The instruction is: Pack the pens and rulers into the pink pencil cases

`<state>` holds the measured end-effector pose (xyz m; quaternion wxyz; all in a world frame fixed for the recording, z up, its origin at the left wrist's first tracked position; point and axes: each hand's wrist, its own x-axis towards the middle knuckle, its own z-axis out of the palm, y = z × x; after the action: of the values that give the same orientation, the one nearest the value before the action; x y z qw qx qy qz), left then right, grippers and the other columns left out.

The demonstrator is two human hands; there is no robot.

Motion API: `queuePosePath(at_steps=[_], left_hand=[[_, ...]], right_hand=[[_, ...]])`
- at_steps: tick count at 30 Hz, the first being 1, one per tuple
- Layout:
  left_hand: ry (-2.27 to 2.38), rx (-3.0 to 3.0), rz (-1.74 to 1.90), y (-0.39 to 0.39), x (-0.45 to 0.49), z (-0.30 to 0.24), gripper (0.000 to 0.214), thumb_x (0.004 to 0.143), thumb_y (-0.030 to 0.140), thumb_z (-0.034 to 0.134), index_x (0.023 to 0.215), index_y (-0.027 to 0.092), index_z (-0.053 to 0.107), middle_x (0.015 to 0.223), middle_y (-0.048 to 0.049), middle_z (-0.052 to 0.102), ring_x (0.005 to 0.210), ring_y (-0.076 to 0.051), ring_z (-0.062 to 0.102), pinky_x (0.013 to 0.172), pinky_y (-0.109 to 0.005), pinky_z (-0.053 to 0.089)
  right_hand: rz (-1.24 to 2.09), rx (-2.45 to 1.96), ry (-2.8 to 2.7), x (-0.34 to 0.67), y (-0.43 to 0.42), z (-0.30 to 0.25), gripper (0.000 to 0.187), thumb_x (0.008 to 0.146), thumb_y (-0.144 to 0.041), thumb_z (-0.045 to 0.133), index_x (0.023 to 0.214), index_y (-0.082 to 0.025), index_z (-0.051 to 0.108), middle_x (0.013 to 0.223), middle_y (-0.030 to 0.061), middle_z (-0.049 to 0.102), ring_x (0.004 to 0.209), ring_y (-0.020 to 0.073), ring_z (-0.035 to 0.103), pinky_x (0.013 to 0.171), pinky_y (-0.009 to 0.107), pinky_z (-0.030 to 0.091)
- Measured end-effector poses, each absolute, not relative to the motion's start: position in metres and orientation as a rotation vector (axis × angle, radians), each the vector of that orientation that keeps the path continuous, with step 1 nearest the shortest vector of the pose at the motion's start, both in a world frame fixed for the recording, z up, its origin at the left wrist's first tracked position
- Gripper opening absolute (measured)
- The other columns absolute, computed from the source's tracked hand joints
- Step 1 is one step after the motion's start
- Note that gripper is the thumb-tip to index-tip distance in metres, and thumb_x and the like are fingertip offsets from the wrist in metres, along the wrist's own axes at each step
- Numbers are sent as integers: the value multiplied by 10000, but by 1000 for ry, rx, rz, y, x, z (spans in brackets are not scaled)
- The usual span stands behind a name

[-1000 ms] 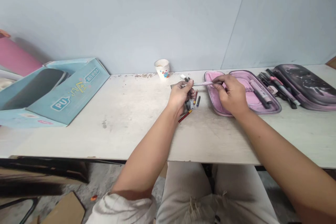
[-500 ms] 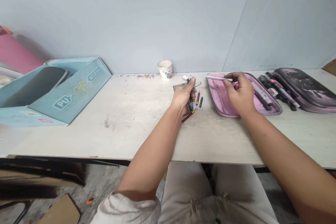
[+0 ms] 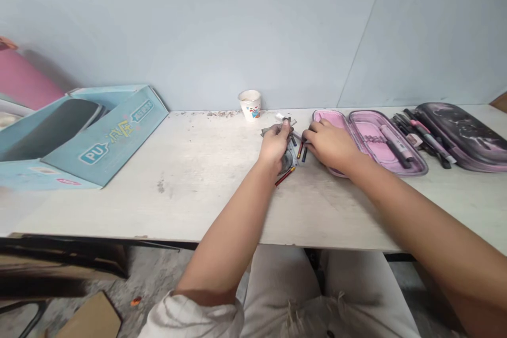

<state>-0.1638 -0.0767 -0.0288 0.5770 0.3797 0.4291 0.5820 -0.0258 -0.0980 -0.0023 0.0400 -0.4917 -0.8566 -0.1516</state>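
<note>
Left hand (image 3: 274,147): fingers folded around a grey bundle (image 3: 273,128) of flat, thin pieces, thumb pressed on top; the bundle sticks out past the knuckles toward the wall, and its parts are too small to tell apart. Right hand (image 3: 328,143): palm down, fingers curled narrow, fingertips on the short sticks (image 3: 304,154) that lie on the table (image 3: 198,185) between the two hands. I cannot tell whether it pinches one or only touches them. The sticks are stubby, one reddish and one dark, lying side by side and roughly parallel, pointing away from the person. A longer red pencil (image 3: 285,175) with a yellow tip lies slanted just beside the left wrist, nearer the person. The right wrist crosses the left half of the open pink case (image 3: 336,119); a grey marker (image 3: 392,140) lies in its right half. Further right, loose pens (image 3: 412,129), then a dark case (image 3: 463,134). By the wall, a paper cup (image 3: 250,104) stands upright; far left, a blue box (image 3: 111,137).
</note>
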Motion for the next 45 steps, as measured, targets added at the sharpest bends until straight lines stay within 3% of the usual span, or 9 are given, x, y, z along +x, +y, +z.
queuePosePath(at_steps=[9,13,17,21,24,33,45], left_hand=[[966,905,1309,-85,-163,-19,216,834,338,546,735,154,490,662,8,540,612,-63,537,608,-179,435],[917,934,1280,-86,-163,-19,196,839,313,541,740,151,492,669,14,539,606,-56,535,619,-182,440],[882,1030,1209,-91,-159,-18,196,827,326,555,758,150,504,694,5,555,604,-59,539,608,-188,440],[897,1108,1171,-98,-154,-16,210,813,334,567,741,151,496,684,7,552,611,-61,535,592,-181,429],[911,1153,1154,-101,-152,-16,180,806,312,575,760,152,505,671,16,546,616,-59,527,605,-180,429],[956,1159,1148,-101,-150,-19,151,814,285,556,761,152,507,668,16,538,607,-59,514,599,-185,420],[1038,1402,1146,-99,-153,-21,160,817,307,525,732,171,523,636,23,524,584,-81,475,601,-203,386]], right_hand=[[-486,-1155,-2910,-30,-118,1,223,819,-105,410,917,-139,608,862,123,635,838,236,544,550,283,317],[-70,-1259,-2389,-15,-118,0,153,799,-228,481,916,-173,562,832,72,639,753,186,557,592,275,368],[497,-1154,-1586,1,-113,-5,126,796,-304,487,885,-214,489,729,0,597,613,127,541,525,240,386],[797,-994,-1323,5,-106,-10,156,763,-326,535,858,-217,475,618,-49,517,539,99,504,485,218,386],[788,-1023,-1394,4,-104,-12,151,741,-320,564,820,-200,517,586,-58,474,522,91,475,501,224,398],[704,-1085,-1433,11,-108,-5,127,758,-293,535,832,-190,538,627,-39,531,511,83,458,489,217,363],[376,-1225,-1781,17,-109,-9,131,791,-284,492,821,-204,592,759,16,631,659,151,541,614,282,412]])
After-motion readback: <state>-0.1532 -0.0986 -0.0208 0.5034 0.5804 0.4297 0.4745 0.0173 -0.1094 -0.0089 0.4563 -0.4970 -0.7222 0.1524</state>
